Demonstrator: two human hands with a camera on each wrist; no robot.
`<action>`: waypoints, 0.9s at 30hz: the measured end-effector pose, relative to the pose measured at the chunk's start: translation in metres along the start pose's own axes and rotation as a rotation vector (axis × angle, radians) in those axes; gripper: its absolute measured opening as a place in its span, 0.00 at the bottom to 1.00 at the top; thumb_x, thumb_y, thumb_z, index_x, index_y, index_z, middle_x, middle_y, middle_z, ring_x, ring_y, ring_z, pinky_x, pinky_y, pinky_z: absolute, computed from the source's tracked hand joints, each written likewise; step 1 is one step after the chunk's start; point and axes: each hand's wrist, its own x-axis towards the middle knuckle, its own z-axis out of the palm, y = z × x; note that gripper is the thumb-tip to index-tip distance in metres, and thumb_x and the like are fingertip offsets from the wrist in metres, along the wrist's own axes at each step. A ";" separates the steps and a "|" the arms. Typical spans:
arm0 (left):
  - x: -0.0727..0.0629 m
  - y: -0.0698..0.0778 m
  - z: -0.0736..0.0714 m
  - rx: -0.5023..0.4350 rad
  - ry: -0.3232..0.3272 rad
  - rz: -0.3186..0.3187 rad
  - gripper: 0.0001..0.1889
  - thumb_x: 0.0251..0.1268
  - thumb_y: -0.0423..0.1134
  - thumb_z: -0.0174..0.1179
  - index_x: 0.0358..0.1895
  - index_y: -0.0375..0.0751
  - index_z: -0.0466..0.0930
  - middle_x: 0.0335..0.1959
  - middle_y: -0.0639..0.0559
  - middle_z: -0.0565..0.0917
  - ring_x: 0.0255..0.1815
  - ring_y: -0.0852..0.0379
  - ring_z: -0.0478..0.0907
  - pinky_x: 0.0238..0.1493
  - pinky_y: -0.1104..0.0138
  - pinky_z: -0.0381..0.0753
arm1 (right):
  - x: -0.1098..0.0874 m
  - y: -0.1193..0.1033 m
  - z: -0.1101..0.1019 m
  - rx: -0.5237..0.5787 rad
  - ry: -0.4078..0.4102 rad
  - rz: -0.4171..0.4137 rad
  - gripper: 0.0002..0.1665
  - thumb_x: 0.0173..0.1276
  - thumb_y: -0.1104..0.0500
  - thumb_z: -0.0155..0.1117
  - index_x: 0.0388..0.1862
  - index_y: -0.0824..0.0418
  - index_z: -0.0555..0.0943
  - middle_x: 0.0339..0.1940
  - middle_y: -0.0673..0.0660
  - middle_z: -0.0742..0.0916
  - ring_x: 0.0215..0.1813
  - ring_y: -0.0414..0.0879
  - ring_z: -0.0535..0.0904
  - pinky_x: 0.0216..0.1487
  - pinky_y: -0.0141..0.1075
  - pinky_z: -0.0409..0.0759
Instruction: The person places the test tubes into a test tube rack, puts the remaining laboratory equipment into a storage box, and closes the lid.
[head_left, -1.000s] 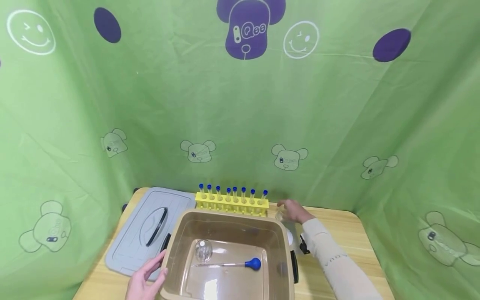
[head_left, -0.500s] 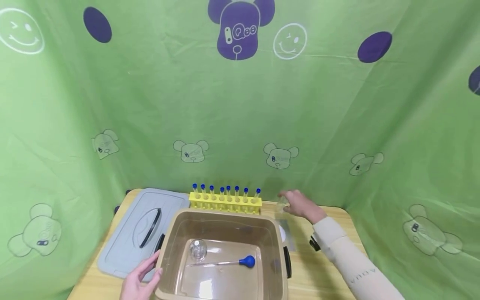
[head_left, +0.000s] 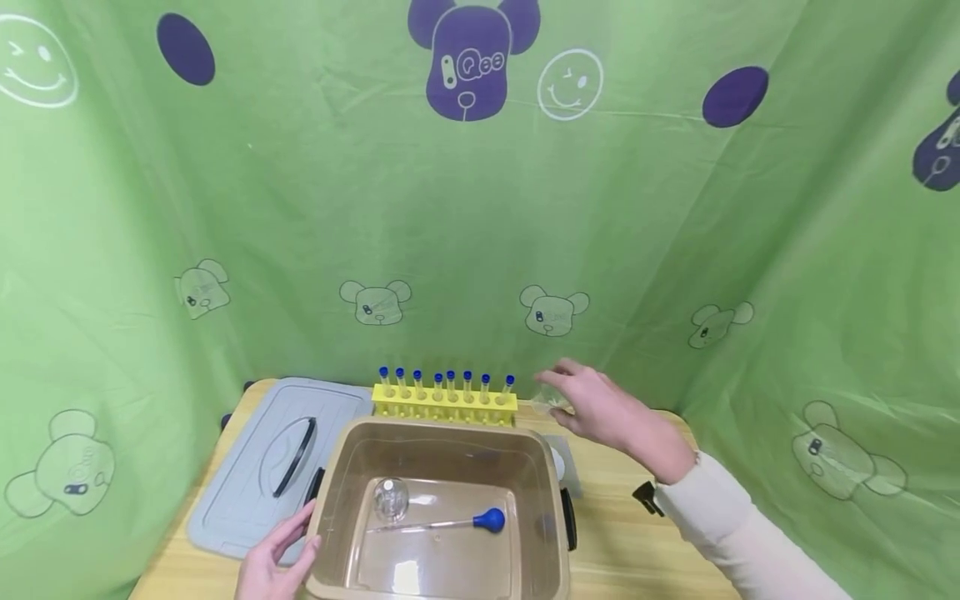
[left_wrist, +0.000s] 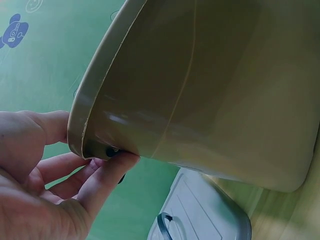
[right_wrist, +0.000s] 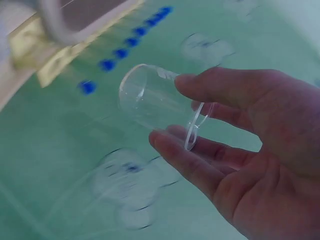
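My right hand (head_left: 600, 408) holds a clear glass beaker (right_wrist: 157, 97) between thumb and fingers, tilted in the right wrist view. In the head view the beaker shows faintly, just right of the yellow rack (head_left: 442, 402) of blue-capped test tubes. With thumb and fingers, my left hand (head_left: 272, 560) grips the left rim of a brown plastic tub (left_wrist: 215, 90). Inside the tub lie a round clear glass vessel (head_left: 391, 498) and a dropper with a blue bulb (head_left: 489, 521).
A grey lid (head_left: 251, 471) with a black handle lies left of the tub. Right of it are a grey sheet (head_left: 573, 475) with a white round piece partly hidden by the tub, and a black clip (head_left: 647, 497). Green curtain (head_left: 465, 217) encloses the table's back and sides.
My right hand has lifted the beaker from the table's back edge, toward the camera. My left hand stays on the tub's rim. The head view has shifted a little to the right.
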 end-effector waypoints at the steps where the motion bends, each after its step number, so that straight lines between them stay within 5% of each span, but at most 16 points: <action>1: 0.000 0.000 0.000 0.003 0.004 0.007 0.26 0.60 0.24 0.69 0.63 0.27 0.77 0.57 0.28 0.82 0.48 0.81 0.76 0.44 0.79 0.86 | 0.001 -0.009 -0.004 0.007 0.002 -0.023 0.32 0.58 0.70 0.77 0.63 0.68 0.79 0.53 0.66 0.83 0.40 0.52 0.85 0.39 0.33 0.91; 10: -0.001 -0.002 0.003 0.058 0.040 0.072 0.25 0.58 0.22 0.69 0.61 0.27 0.79 0.55 0.32 0.84 0.48 0.79 0.78 0.53 0.88 0.74 | 0.010 -0.062 -0.008 0.105 -0.074 -0.121 0.36 0.57 0.73 0.74 0.66 0.66 0.77 0.57 0.64 0.80 0.40 0.47 0.84 0.40 0.23 0.86; 20: -0.001 0.002 0.001 0.056 0.007 0.028 0.26 0.60 0.24 0.69 0.63 0.29 0.78 0.56 0.32 0.83 0.49 0.79 0.77 0.56 0.90 0.68 | 0.030 -0.087 0.048 0.114 -0.200 -0.138 0.28 0.58 0.72 0.74 0.59 0.63 0.80 0.50 0.59 0.83 0.44 0.46 0.84 0.42 0.20 0.84; 27: -0.003 0.007 -0.001 0.035 -0.012 -0.035 0.26 0.62 0.25 0.68 0.65 0.30 0.77 0.58 0.31 0.82 0.49 0.81 0.75 0.52 0.89 0.73 | 0.050 -0.092 0.093 0.040 -0.207 -0.229 0.20 0.59 0.64 0.78 0.50 0.59 0.84 0.45 0.55 0.85 0.40 0.39 0.82 0.41 0.16 0.81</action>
